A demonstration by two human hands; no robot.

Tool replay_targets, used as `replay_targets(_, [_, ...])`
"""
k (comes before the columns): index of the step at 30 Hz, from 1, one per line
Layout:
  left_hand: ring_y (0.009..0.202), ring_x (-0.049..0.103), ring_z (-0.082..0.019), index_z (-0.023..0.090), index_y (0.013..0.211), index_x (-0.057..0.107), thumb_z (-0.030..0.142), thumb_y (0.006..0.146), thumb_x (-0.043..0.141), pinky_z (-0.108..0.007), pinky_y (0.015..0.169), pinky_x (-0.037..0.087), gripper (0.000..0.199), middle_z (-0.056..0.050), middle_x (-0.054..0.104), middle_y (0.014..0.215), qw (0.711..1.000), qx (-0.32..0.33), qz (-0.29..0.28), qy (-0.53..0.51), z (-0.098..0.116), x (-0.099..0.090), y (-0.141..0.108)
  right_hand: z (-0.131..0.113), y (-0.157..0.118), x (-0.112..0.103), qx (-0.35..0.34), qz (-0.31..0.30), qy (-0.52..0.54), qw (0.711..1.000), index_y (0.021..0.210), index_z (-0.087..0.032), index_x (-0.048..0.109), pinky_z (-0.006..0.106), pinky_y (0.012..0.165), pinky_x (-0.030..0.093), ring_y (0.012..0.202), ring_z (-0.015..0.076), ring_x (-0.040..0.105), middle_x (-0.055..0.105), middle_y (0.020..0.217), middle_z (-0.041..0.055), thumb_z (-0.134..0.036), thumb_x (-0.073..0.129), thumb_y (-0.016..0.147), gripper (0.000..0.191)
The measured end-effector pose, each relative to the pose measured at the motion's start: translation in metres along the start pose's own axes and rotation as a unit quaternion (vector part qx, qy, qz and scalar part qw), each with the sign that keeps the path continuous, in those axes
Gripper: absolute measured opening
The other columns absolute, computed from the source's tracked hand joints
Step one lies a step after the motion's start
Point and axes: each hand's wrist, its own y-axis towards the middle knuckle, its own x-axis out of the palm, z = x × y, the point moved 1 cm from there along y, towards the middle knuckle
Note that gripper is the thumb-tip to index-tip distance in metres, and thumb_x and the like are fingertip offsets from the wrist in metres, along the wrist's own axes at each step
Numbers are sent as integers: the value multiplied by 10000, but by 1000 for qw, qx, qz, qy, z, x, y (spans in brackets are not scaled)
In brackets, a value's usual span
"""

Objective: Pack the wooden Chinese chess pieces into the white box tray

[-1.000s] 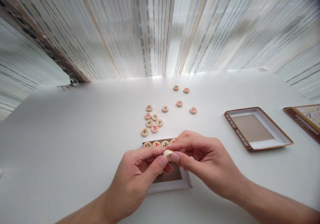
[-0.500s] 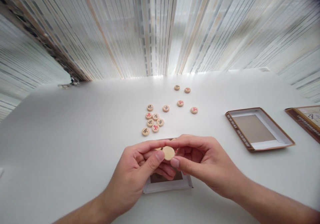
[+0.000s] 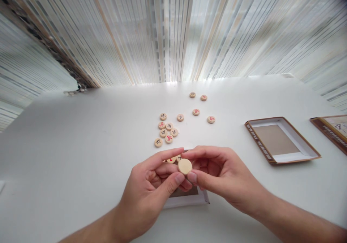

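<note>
Between both hands, a round wooden piece [image 3: 185, 166] shows a blank pale face. My left hand [image 3: 154, 189] holds its lower left edge with the thumb, the index finger stretched out above. My right hand [image 3: 225, 178] grips its right side between thumb and fingers. Under the hands lies a shallow white-walled box [image 3: 189, 201], mostly hidden; a piece with a red mark [image 3: 171, 160] and one with a black mark show inside it. Beyond the box, several pieces with red or black characters are grouped on the white table, among them a red one [image 3: 168, 138].
An open box lid [image 3: 294, 160] with a brown inner panel lies to the right. At the right edge is a brown printed box part [image 3: 329, 131]. More pieces, one of them red [image 3: 211, 119], are scattered farther back. A striped curtain [image 3: 176, 30] hangs behind the table [image 3: 81, 145].
The held piece has turned slightly and shows more of its blank face. My left index finger has lifted off it, and pieces in the box have come into view.
</note>
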Motion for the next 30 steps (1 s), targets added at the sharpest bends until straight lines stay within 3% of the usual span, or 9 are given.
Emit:
replay_targets(4, [830,816,-188,204,1260,759,236,1001,761,-260,799,683,261,-32,800,825,995,34,11,94,-2,-1,-2,0,-1,-1,14,16,3,1000,1047,-220,827,220,635,532,689,124,657,780,789,23,-235,998,755,339])
replay_targets(8, [827,808,-183,234,1264,738,212,1007,747,-266,797,684,258,-29,805,882,982,65,6,179,-5,-3,-4,2,-2,0,26,28,16,999,973,-217,809,252,676,540,665,123,596,666,692,-24,-231,1031,698,355])
replay_targets(14, [962,845,-193,228,1231,717,112,1002,720,-241,865,683,258,-63,861,1107,956,160,-12,246,-8,-2,-5,3,0,4,21,49,37,998,824,-195,787,245,610,555,684,139,630,717,797,16,-260,1075,603,369])
replay_targets(17, [973,851,-190,238,1246,725,86,983,743,-247,893,687,305,-49,868,1130,955,172,-25,242,-7,-1,-3,-1,0,6,15,42,35,998,793,-183,794,243,577,555,629,128,628,721,763,18,-319,1052,659,321])
replay_targets(21, [935,858,-195,245,1225,735,77,981,752,-269,858,707,297,-40,872,1122,972,139,-22,189,-5,1,-2,-6,0,6,20,30,33,999,831,-165,825,229,566,535,613,117,625,728,743,27,-334,1006,746,262])
replay_targets(26, [913,857,-192,257,1223,757,97,989,754,-267,846,706,284,-38,874,1109,985,111,-15,132,-4,1,-2,-5,0,4,32,20,48,998,939,-171,849,211,615,574,663,112,657,752,787,37,-295,991,778,248])
replay_targets(30, [895,848,-157,282,1184,796,78,962,780,-205,834,682,302,-17,872,1091,979,137,5,151,-2,-1,-2,-1,0,2,52,-2,101,994,965,-186,831,188,659,589,702,101,680,782,836,34,-207,1008,747,283])
